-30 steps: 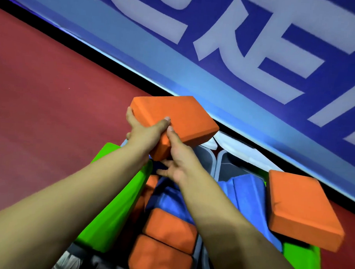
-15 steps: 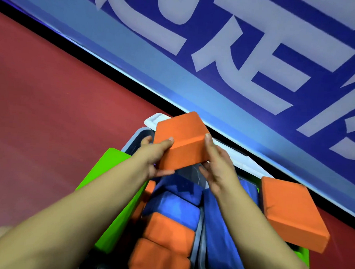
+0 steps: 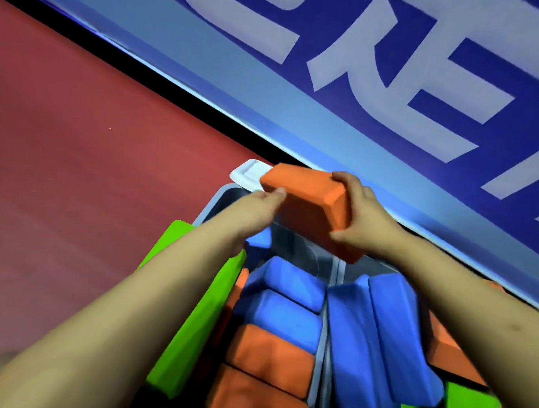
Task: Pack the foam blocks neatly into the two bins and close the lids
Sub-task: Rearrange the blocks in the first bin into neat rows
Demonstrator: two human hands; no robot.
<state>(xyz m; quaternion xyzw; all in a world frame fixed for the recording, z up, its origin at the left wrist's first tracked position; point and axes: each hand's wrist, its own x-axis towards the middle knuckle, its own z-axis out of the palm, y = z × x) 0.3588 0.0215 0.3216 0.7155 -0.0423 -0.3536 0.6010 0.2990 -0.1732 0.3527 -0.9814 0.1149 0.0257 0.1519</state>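
The two grey plastic bins [image 3: 332, 270] stand side by side on the red floor [image 3: 75, 160], their far ends just before the blue printed banner [image 3: 365, 67]. Above those far ends hangs an orange foam block [image 3: 309, 206], the left hand [image 3: 258, 206] at its left edge, the right hand [image 3: 360, 215] at its right. A white bin lid [image 3: 248, 175] lies behind the left bin. Blue foam blocks [image 3: 286, 315] lie in both bins; a green foam slab [image 3: 191, 325] leans at the left bin's left side.

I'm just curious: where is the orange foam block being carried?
The orange foam block is held between both hands, left hand and right hand, above the bins' far end, near the blue banner.
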